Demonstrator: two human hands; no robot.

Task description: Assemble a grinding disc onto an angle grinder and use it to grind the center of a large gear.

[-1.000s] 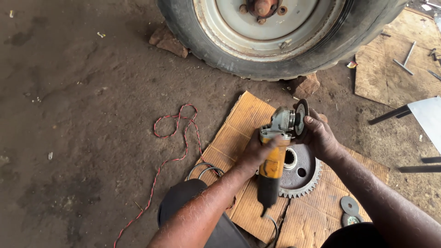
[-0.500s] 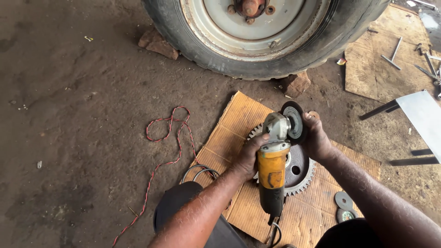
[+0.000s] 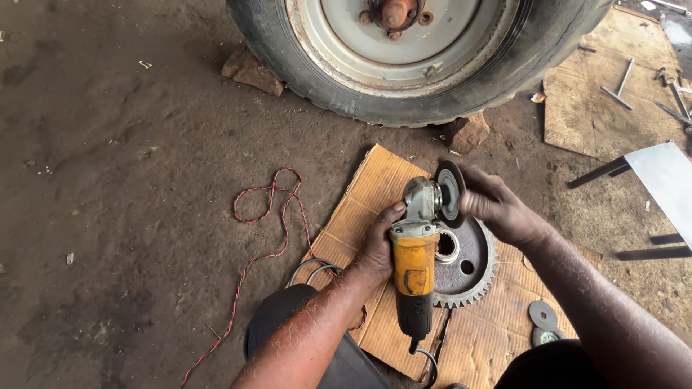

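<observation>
My left hand (image 3: 378, 245) grips the yellow and black body of an angle grinder (image 3: 416, 266), held upright over a sheet of cardboard (image 3: 375, 194). My right hand (image 3: 497, 205) is closed on the dark round disc (image 3: 450, 193) mounted at the grinder's grey metal head. Under the tool, a large toothed metal gear (image 3: 468, 263) lies flat on the cardboard. The grinder's cable runs down out of the bottom of the view.
A big vehicle wheel (image 3: 418, 50) stands at the top, with stones (image 3: 252, 72) wedged beside it. A red twisted wire (image 3: 267, 216) trails over the dirt floor. Spare discs (image 3: 542, 317) lie on the cardboard at the right; metal rods and a plate (image 3: 667, 176) further right.
My right hand has shifted onto the disc at the grinder's head. The grinder sits a little lower and more upright in the view as the camera has moved.
</observation>
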